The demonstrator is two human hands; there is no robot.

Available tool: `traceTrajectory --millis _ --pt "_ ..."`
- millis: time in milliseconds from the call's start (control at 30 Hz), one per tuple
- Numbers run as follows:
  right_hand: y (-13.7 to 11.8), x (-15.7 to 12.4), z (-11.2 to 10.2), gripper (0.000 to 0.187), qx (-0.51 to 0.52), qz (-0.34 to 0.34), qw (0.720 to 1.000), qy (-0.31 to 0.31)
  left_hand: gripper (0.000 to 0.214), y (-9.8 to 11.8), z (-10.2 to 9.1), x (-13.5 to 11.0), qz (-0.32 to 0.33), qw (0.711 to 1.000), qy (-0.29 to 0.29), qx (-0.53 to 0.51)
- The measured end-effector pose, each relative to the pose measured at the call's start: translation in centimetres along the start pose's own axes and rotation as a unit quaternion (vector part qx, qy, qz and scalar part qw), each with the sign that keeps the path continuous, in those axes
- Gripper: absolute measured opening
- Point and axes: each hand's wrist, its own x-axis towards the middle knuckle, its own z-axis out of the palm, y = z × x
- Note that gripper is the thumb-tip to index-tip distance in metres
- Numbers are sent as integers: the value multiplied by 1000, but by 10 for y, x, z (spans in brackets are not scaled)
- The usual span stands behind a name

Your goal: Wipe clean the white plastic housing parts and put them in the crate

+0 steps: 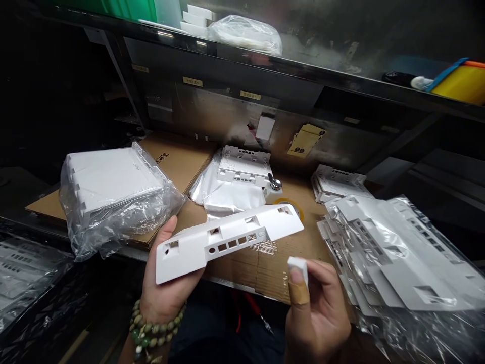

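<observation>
My left hand grips one end of a white plastic housing panel, which is tilted with its row of port cutouts facing me. A beaded bracelet circles that wrist. In my right hand, a small white block is pinched between the thumb and fingers, apart from the panel. Tan tape wraps the right thumb. What the block is made of, I cannot tell. Beyond the panel stand a small bottle with a metal top and a roll of yellowish tape.
Bagged white panels sit at left on cardboard. More panels are piled at right on plastic, with others behind. Plastic bags lie under a panel stack. A metal shelf crosses overhead.
</observation>
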Motion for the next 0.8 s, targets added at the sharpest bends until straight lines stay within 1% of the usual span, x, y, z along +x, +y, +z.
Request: traceTrajectory --millis 100,200,333,433,533,700,800 --pt "1 -1 0 12 -5 -3 1000 -13 63 1 -1 1 7 1000 -16 22" --pt "2 -1 0 13 -12 -10 1000 -19 57 -2 2 -1 28 999 8 22" --pt "3 -1 1 14 -14 -39 999 -7 42 -11 6 -5 96 994 49 11" --pt "3 -2 2 14 -12 -32 999 -1 41 -15 6 -7 127 991 30 12" --pt "5 -4 3 12 -12 -29 1000 -3 48 -16 4 -8 128 991 3 24" --pt "6 -3 3 14 -12 -36 999 -10 49 -14 1 -7 116 993 1 29" --pt "-4 -3 7 15 -18 -57 998 -35 46 -17 0 -6 127 991 -3 43"
